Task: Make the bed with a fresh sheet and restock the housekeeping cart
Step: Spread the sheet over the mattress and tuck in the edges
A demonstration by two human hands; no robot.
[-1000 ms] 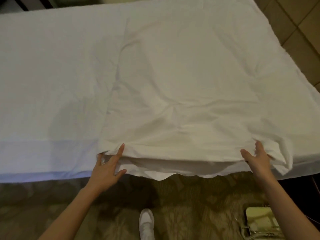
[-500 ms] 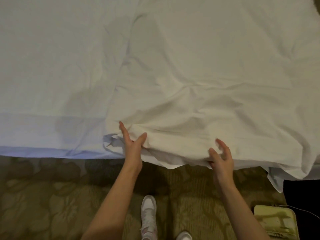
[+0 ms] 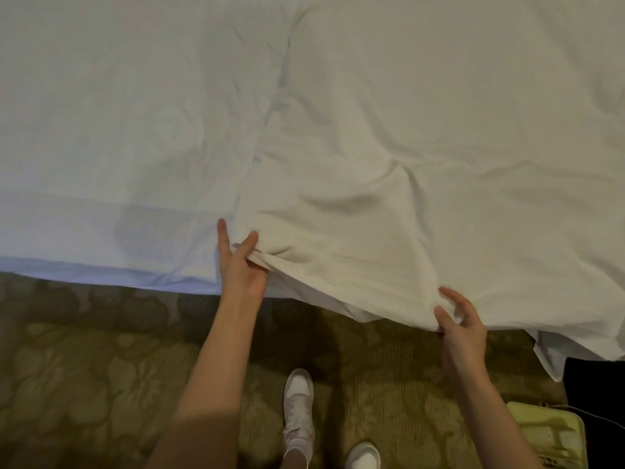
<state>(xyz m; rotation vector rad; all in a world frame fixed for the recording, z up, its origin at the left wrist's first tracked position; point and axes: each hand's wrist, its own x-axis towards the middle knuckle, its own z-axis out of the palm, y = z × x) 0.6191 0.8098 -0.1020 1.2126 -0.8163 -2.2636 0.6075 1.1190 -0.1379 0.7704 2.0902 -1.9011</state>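
A rumpled fresh sheet (image 3: pixel 422 184) lay across the right half of the bed (image 3: pixel 101 130), its near edge hanging over the side above patterned carpet (image 3: pixel 84 367). The left hand (image 3: pixel 241 269) pinched a bunched corner; the right hand (image 3: pixel 463 328) gripped the hem, fingers curled. 2 white shoes (image 3: pixel 299 401) stood on open floor.

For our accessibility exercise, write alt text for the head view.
Two hands, left hand and right hand, grip the near edge of a folded white sheet lying on a bed, seen from above with patterned carpet below.
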